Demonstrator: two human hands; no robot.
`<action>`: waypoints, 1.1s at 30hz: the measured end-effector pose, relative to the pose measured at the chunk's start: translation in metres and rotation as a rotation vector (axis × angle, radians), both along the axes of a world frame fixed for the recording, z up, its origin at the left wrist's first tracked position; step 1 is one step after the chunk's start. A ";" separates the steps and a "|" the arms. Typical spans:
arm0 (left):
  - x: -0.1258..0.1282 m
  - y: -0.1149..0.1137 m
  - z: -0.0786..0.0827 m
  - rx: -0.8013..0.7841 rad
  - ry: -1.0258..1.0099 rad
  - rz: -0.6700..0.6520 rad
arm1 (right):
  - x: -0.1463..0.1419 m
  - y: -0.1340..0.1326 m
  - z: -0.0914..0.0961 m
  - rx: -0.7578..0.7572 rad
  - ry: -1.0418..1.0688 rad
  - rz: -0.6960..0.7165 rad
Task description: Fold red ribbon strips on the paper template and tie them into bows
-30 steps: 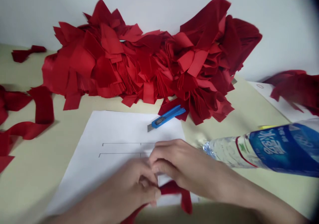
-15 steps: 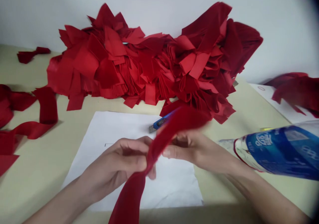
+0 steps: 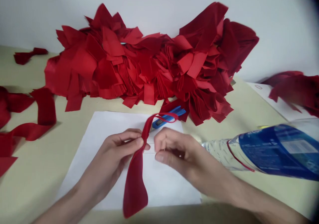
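My left hand (image 3: 119, 152) pinches a red cloth strip (image 3: 136, 180) between thumb and fingers, over a white sheet of paper (image 3: 99, 144) with printed lines. The strip hangs down toward me and its upper end curls up and over to the right. My right hand (image 3: 174, 149) hovers just right of the strip with fingers curled and thumb tucked in; it seems to have nothing in it. A blue utility knife (image 3: 168, 117) lies on the paper's far edge, partly behind the strip.
A big heap of red cloth pieces (image 3: 149, 64) fills the back of the beige table (image 3: 37, 170). Loose red strips (image 3: 30, 117) lie at the left, more red cloth (image 3: 296, 87) at the right. A plastic water bottle (image 3: 269, 151) lies on its side at right.
The strip was first held low at the paper's near edge by both hands, then lifted. My right hand has since let go of it, and only the left hand holds it now.
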State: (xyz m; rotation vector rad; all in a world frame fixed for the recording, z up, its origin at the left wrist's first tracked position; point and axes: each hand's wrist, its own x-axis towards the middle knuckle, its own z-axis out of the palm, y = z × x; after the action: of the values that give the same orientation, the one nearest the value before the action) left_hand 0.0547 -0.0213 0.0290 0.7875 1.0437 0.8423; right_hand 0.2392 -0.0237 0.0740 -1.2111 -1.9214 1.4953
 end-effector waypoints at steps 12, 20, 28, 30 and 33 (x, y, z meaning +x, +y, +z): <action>0.013 -0.012 0.004 0.067 0.224 -0.295 | -0.002 -0.015 -0.002 0.126 -0.198 0.025; 0.002 -0.004 0.002 -0.231 -0.381 -0.153 | -0.001 0.006 -0.010 -0.104 0.198 -0.137; 0.004 -0.008 -0.006 -0.323 -0.347 -0.199 | -0.001 0.017 -0.013 -0.287 0.389 0.057; 0.004 -0.007 -0.005 -0.258 -0.296 -0.201 | 0.001 0.017 -0.015 -0.294 0.354 0.014; 0.004 -0.006 -0.003 -0.084 -0.063 -0.148 | 0.003 0.017 -0.020 -0.202 0.208 -0.063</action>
State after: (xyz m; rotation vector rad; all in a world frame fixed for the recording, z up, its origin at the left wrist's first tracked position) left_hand 0.0587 -0.0277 0.0264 0.7532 0.9472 0.6882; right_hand 0.2419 -0.0065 0.0543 -1.1361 -1.6146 1.7407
